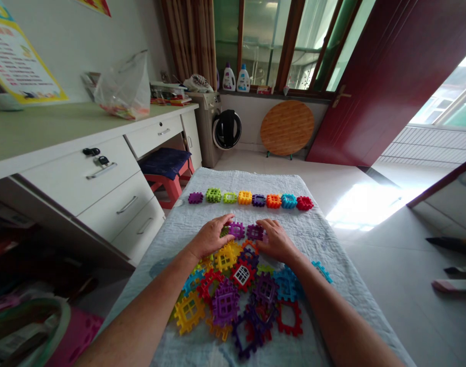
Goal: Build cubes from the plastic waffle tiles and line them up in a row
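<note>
My left hand [212, 236] curves its thumb and fingers around the left edge of a purple interlocking building tile [237, 231], with a bit of green showing beside its fingers. Opposite it, my right hand [277, 240] grips a darker purple building tile [254, 233] by its right edge. A small gap separates the two tiles. Just below the hands lies a heap of toothed tiles, including a yellow tile [227, 256], a red tile with a white window insert [243, 275], a purple tile [225, 303] and a blue tile [286, 284].
Beyond the hands, a row of stacked tiles runs from a purple stack [195, 198] to a red stack [304, 203] on the cloth-covered table [255, 179]. A white desk [83, 183] stands left, near a stool [167, 163]. A pink bin [74, 326] is at lower left.
</note>
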`<act>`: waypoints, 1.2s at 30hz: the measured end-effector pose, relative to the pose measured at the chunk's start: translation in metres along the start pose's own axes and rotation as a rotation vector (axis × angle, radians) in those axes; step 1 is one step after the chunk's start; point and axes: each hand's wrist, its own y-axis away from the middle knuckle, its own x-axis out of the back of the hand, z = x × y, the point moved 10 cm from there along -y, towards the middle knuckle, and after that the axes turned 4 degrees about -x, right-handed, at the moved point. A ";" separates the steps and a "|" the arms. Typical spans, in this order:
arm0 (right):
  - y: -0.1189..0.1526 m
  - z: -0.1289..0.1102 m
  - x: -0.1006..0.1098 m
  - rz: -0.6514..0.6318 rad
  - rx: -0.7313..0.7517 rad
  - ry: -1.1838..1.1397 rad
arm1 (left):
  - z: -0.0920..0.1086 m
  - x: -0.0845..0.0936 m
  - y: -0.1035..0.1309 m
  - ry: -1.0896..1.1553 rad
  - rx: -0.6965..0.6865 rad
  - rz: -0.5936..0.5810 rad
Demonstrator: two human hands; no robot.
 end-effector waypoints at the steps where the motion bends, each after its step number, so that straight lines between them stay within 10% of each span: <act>1: 0.000 0.001 -0.002 -0.014 -0.009 0.006 | 0.001 0.000 0.000 -0.017 -0.021 0.002; 11: -0.015 -0.023 0.021 0.107 0.075 -0.063 | -0.014 0.011 0.007 -0.104 0.004 0.034; 27: -0.035 -0.047 -0.043 -0.146 0.090 0.029 | -0.006 0.014 0.005 -0.119 -0.051 0.059; 36: -0.025 0.000 0.019 -0.097 0.048 -0.020 | 0.017 0.010 -0.010 -0.207 -0.071 -0.109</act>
